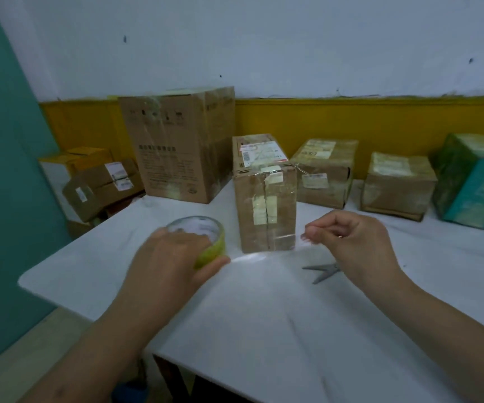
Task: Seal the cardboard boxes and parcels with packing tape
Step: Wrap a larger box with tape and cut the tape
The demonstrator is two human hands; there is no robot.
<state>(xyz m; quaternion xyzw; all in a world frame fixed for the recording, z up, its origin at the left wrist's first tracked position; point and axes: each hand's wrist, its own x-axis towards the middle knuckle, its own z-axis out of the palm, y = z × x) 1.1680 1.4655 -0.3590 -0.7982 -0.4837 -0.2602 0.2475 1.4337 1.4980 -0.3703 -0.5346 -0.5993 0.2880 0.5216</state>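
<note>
Low at the far left, off the bench, small boxes are piled against the teal wall, clear of the work. The tall box stands at the back left of the bench. Its sides shine with tape, so it looks finished and parked out of the way.

The left hand grips the tape roll, fingers over the top and thumb on the near side. I judge it is acting as an anchor. Whether the roll rests on the bench or hangs just above it, I cannot tell. A clear strip of tape runs rightward from the roll, just in front of the foot of the middle box. That box stands on end, its split centre seam with old patches facing the person, and is probably the one to be sealed next.

The right hand pinches the strip's free end between thumb and fingertips, pulling it flat. Scissors lie on the bench just beneath that hand, handy for the cut. A squat parcel, a smaller parcel and a green box line the back wall, well apart from the hands.

The bench's rounded left corner lies near the roll, so there is little room leftward. The surface nearer the person is bare.
</note>
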